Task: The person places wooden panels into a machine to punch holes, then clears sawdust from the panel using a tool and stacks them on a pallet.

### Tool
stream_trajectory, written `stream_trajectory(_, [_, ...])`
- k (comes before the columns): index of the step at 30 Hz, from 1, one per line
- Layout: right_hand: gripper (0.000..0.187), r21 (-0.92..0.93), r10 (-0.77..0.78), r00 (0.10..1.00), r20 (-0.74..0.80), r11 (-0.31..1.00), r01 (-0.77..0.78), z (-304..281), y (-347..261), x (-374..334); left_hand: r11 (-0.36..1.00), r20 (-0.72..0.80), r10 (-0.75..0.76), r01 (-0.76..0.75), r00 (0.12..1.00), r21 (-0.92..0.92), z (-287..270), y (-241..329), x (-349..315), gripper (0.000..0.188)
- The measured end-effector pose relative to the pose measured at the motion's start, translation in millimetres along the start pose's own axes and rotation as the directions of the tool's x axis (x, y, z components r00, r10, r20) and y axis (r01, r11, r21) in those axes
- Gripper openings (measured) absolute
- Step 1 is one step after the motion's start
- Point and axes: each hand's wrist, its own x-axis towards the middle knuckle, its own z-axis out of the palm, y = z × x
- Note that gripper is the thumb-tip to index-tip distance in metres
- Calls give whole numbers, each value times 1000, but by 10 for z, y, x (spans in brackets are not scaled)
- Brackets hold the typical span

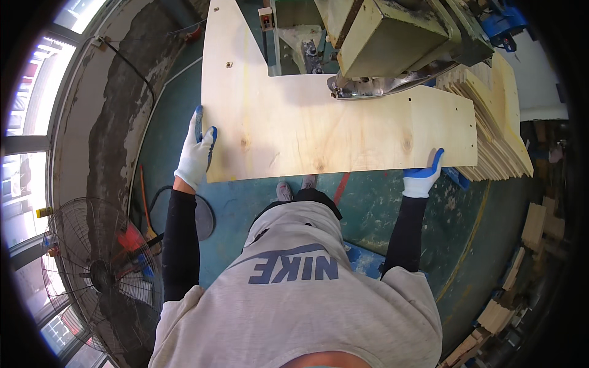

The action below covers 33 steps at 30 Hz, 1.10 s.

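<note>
A large pale plywood board point(319, 129) lies flat on a machine table in front of me, with small drilled holes near its edges. My left hand point(196, 153), in a white and blue glove, grips the board's near left corner. My right hand point(422, 176), gloved the same way, holds the board's near edge toward the right end. The green machine head point(392, 37) with a metal foot point(374, 86) sits over the board's far edge.
A stack of cut plywood pieces point(497, 122) lies right of the board. A standing fan point(98, 276) is at lower left by the windows. More wood offcuts point(540, 227) sit on the green floor point(368, 208) at right.
</note>
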Motion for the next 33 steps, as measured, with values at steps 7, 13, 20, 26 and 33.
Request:
stream_trajectory(7, [57,-198,-26,1000,-3,980,25,-301,-215,208,984,-157,124,-142,980,-107,66,-18,-150,51])
stream_trajectory(13, [44,-99,189,981,-48,976,-193,53,501,-435,991,-462,85,-121,883,-49,-1021,-440,-603,53])
stream_trajectory(20, [40,-111,221,974,-44,968,-225,321,844,-321,992,-477,95,-125,874,-32,-1368,-339,-793,59])
stream_trajectory(26, [40,-120,187,982,-33,975,-189,252,799,-180,992,-418,126,-112,900,60,-1238,-384,-696,66])
stream_trajectory(33, [41,-184,147,988,-51,971,-154,106,859,-98,995,-400,36,3,916,95,-1172,-286,-731,66])
